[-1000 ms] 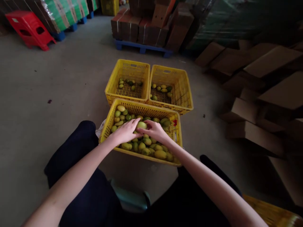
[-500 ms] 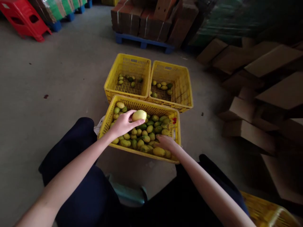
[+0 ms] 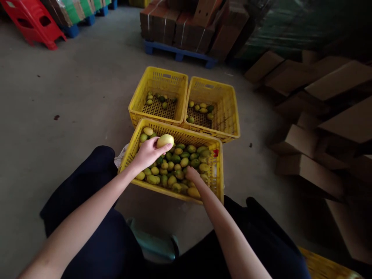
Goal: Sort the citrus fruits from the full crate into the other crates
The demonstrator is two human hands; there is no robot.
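Note:
A pale yellow lemon (image 3: pixel 165 141) is held in my left hand (image 3: pixel 147 153), with the fingers and thumb wrapped round it, above the front yellow crate (image 3: pixel 171 195). Green and yellow lemons (image 3: pixel 176 159) fill the bottom of that crate. My right hand (image 3: pixel 192 174) reaches down among the fruit on the crate's right side. Its fingers point downward and are hidden, so what they grip, if anything, does not show.
Behind stand two more yellow crates, left (image 3: pixel 133 101) and right (image 3: pixel 236 112), each with several lemons. Cardboard boxes (image 3: pixel 308 170) lie to the right. Beyond are a blue pallet (image 3: pixel 180 54) with stacked cartons and a red stool (image 3: pixel 36 25). A green cylindrical object (image 3: pixel 154 242) lies between my legs.
My right hand has shifted left and deeper among the lemons. My left hand, still round its lemon, has moved slightly left. The camera view has tilted a little.

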